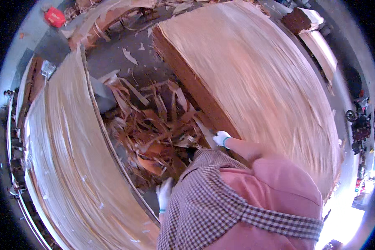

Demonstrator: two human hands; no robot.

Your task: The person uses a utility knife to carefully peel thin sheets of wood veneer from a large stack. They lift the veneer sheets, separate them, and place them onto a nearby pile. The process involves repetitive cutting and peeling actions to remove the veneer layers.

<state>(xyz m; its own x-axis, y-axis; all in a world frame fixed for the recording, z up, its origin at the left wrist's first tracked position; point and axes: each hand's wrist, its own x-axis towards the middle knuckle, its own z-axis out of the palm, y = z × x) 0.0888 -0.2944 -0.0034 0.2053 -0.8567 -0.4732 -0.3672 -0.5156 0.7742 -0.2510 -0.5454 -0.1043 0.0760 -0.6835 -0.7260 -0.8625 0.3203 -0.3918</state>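
Note:
My right hand, in a white glove with a green cuff, is at the near edge of a tall stack of wood veneer sheets. Its fingers look curled in at the end of a pale veneer strip hanging along the stack's side. My left hand, gloved the same way, hangs low beside the other veneer stack. Its fingers are stretched out, slightly blurred, with nothing visible in them. Between the stacks lies a heap of torn veneer scraps.
Loose scraps litter the grey floor beyond the heap. A grey block-like object stands against the left stack. More veneer pieces lie at the far end, near a red object. Machinery stands at the far right.

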